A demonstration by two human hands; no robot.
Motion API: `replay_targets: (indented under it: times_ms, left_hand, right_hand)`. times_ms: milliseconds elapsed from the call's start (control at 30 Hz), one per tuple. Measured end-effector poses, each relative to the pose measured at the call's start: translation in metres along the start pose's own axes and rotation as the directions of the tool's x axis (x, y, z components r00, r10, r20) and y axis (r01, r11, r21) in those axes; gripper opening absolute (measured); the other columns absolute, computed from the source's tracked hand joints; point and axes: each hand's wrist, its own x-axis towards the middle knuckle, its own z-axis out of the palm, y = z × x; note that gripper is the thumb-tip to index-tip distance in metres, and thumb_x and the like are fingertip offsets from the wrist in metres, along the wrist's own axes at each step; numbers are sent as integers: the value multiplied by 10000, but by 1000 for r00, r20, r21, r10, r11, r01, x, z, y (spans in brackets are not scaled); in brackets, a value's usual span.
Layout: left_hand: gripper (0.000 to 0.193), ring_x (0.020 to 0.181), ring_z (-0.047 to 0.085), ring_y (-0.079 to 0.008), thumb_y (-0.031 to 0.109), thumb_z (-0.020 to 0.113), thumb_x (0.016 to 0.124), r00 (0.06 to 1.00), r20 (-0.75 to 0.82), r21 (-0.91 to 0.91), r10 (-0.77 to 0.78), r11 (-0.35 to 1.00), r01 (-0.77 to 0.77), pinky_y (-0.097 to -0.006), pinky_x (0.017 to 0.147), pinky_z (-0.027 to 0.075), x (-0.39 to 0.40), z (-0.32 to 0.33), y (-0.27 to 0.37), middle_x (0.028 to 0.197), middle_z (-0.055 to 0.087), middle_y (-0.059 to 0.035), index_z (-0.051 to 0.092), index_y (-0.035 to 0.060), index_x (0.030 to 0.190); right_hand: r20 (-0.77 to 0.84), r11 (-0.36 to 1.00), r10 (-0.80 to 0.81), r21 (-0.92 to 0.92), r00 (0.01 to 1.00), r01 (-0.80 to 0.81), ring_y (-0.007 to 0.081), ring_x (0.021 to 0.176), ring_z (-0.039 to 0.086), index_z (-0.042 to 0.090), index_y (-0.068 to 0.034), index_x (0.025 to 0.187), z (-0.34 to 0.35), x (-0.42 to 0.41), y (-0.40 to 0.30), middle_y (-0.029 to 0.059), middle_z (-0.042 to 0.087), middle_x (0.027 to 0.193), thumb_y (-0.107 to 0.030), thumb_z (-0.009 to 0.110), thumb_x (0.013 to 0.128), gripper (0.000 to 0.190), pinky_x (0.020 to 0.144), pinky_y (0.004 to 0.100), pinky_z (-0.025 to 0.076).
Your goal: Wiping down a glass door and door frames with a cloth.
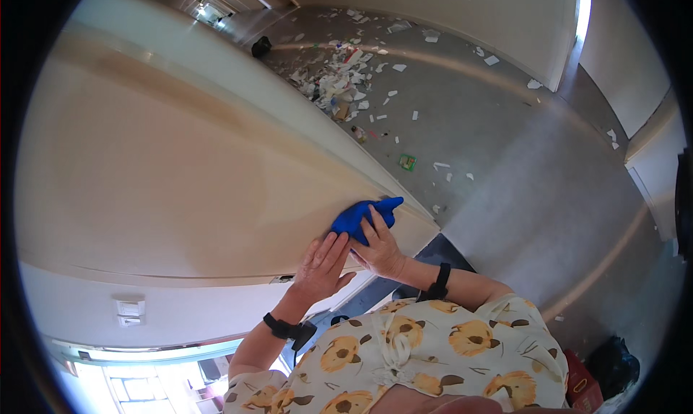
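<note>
A bunched blue cloth (354, 219) lies against the cream door panel (216, 197), near its lower right end in the picture. My right hand (383, 251) presses on the cloth, with its fingers spread over the folds. Close beside it, my left hand (322, 268) rests with its fingers stretched along the panel. Its fingertips reach the cloth's lower edge, and its thumb stands away from the fingers. Whether those fingertips bear on the cloth or only on the door, I cannot tell. A metal latch plate (282, 279) shows at the door's edge, left of my left wrist.
Paper scraps and litter (338, 84) are heaped on the grey floor (520, 197) beyond the door, with loose pieces scattered around. A green packet (407, 162) lies nearer. A black bag (614, 362) and a red bag (582, 384) are at lower right. Wall switches (130, 311) are at left.
</note>
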Motion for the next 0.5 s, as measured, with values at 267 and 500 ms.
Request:
replay_targets:
  times_ms: [267,500]
  left_hand:
    - [459,1374,430,-298,300,682,866,989,-122,98,-82,991,94,-442,1178,250,-27,-27,1,1421,518,-132,660,-11,1202]
    - [416,1340,450,-400,172,714,834,891,-411,225,-194,925,305,-518,1124,333,-58,-37,-7,1410,500,-211,642,-42,1184]
  right_hand:
    - [117,955,-293,82,949,284,351,1370,413,680,-127,1107,-9,27,-5,107,521,1384,-200,626,767,352,1130,495,342]
    - [79,853,-510,174,856,492,295,1402,380,684,-104,1106,-5,96,-41,71,518,1414,-196,653,775,345,1151,462,306]
